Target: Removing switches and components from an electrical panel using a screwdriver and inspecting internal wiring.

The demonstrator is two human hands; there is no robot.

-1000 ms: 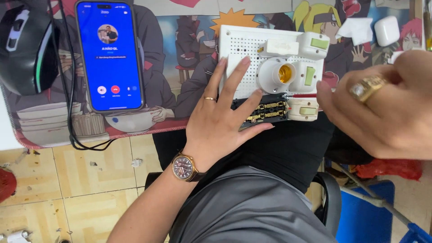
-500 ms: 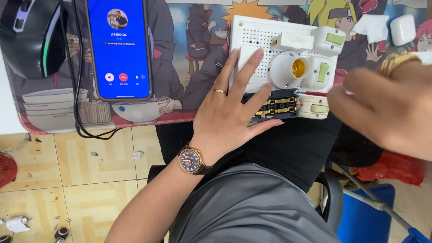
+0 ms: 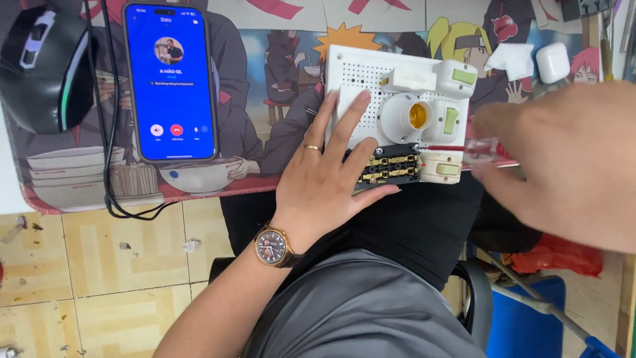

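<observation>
A white pegboard panel (image 3: 358, 86) with a lamp socket (image 3: 405, 118) and switches lies at the near edge of the tabletop (image 3: 265, 99), right of a phone (image 3: 171, 83). The left hand (image 3: 328, 179) presses flat on it, fingers spread, beside the open black terminal block (image 3: 391, 167). The blurred right hand (image 3: 563, 159), fingers closed on a clear-handled screwdriver (image 3: 474, 149), brings the tip to the block; the tip could slip toward the left fingers if the overhanging panel shifts.

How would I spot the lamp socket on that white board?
Find the white perforated board under the left hand at the desk edge. Near its middle sits the lamp socket: a round white cup with a brassy yellow inside, unlike the boxy switches around it.
</observation>
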